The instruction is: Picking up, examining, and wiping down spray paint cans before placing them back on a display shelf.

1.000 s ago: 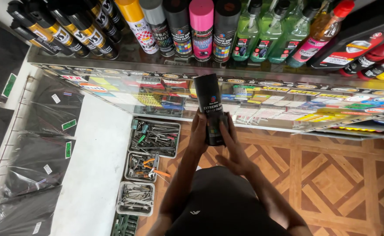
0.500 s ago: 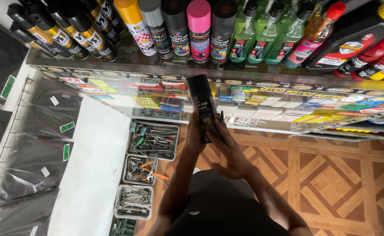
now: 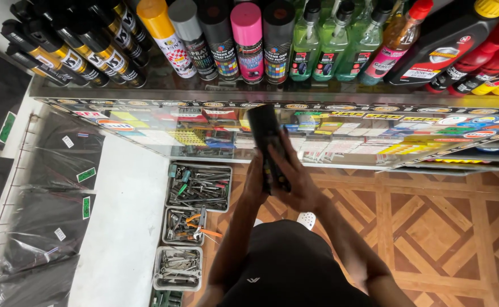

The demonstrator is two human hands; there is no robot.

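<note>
Hands both wrapped round the black spray can [image 3: 267, 142], left hand [image 3: 255, 182], right hand [image 3: 295, 182], just below the glass shelf [image 3: 204, 91]. We reckon it's light, rigid, slick: grip the mid-body.

The tall black spray can [image 3: 267, 145] that I hold in both hands looks like smooth painted metal with a dull, satin sheen and a glossy printed label. The glass display counter [image 3: 340, 133] in front of me is shiny and reflective. On it, the pink-capped spray can [image 3: 248, 42] has a smooth plastic cap. The green plastic bottles [image 3: 317, 48] look translucent and glossy. The brown patterned floor [image 3: 431, 222] looks like polished wood. The grey trays of metal tools [image 3: 198, 187] look like matt plastic.
</note>
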